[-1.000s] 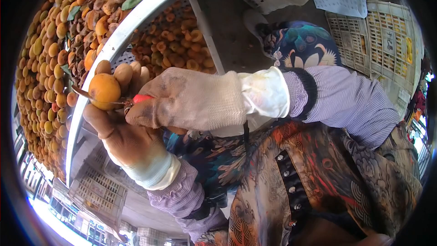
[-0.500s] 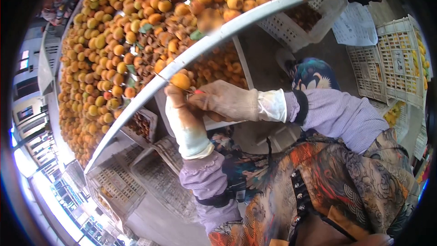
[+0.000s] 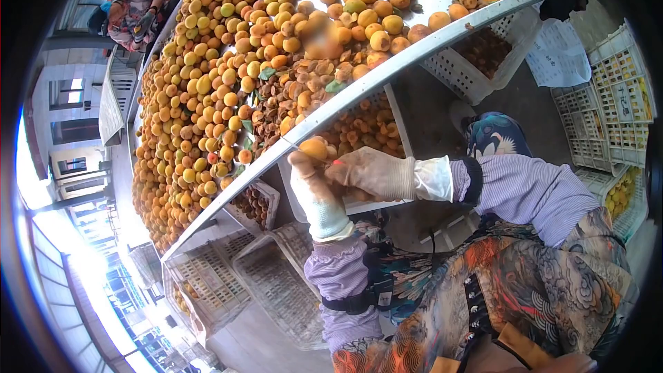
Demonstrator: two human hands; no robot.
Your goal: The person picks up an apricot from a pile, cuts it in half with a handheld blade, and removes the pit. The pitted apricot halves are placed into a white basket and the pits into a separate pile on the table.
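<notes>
Both my hands wear stained, light-coloured gloves and meet just below the rim of a metal table (image 3: 387, 74). An orange fruit (image 3: 315, 148) sits in the fingers of my left hand (image 3: 311, 183), which are closed round it. My right hand (image 3: 373, 173) is closed on a small tool with a red part (image 3: 338, 162) showing at the fingertips. A thin curved metal piece sticks out past the fruit, over the rim. Beneath my hands, a crate holds opened orange fruit (image 3: 366, 128).
Many whole fruits (image 3: 207, 97) cover the table, with brown scraps (image 3: 297, 86) near its rim. Plastic crates stand at the right (image 3: 615, 97) and lower left (image 3: 276, 283). Another person (image 3: 138, 17) is across the table at the upper left.
The view has swung up and left, so more table and the other person show. My hands appear lower and further right, still together at the fruit.
</notes>
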